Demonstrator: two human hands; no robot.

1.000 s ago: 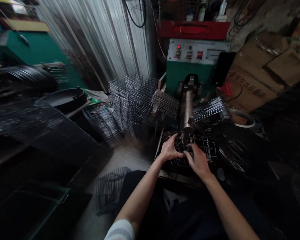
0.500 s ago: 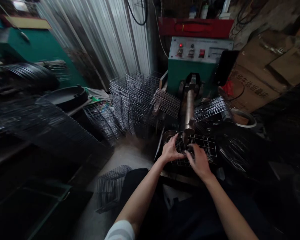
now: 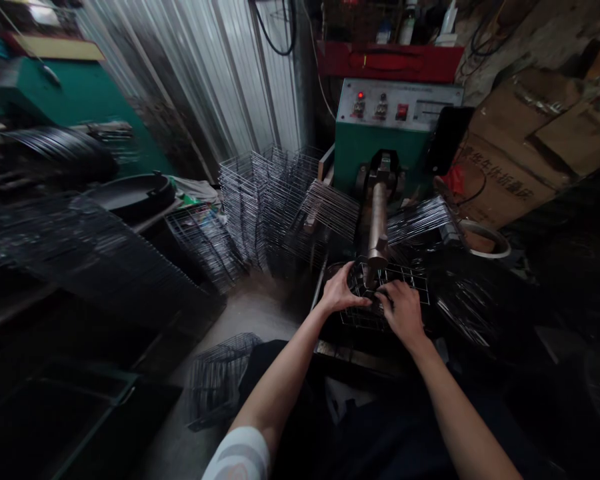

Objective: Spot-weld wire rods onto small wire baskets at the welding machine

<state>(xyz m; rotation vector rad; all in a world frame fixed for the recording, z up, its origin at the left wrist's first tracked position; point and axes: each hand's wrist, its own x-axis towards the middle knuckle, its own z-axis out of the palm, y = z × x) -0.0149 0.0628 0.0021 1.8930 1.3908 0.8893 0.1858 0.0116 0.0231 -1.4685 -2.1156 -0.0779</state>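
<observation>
A rectangular wire grid [image 3: 414,280] lies under the upright metal rod [image 3: 379,227] of a green machine that looks like a spot welder. On the grid's left part is my left hand [image 3: 341,292], its thumb stretched toward the rod's tip and its fingers around the wires. My right hand [image 3: 403,308] is to the right of the tip, with fingers bent and thumb and fingertips pinched together. Whatever is in that pinch is too dark and small to make out. The two thumbs are close together, just below the tip.
Tall stacks of wire racks [image 3: 245,200] stand left of the machine [image 3: 347,143]. Bundles of wire rods [image 3: 420,220] flank its arm. A wire basket [image 3: 220,380] sits on the floor by my left leg. Cardboard [image 3: 520,147] leans at the right, behind a round tub [image 3: 485,239].
My right hand's fingers have drawn in and closed at the wires near the rod's tip. The grid has shifted slightly. My left hand stays almost where it was.
</observation>
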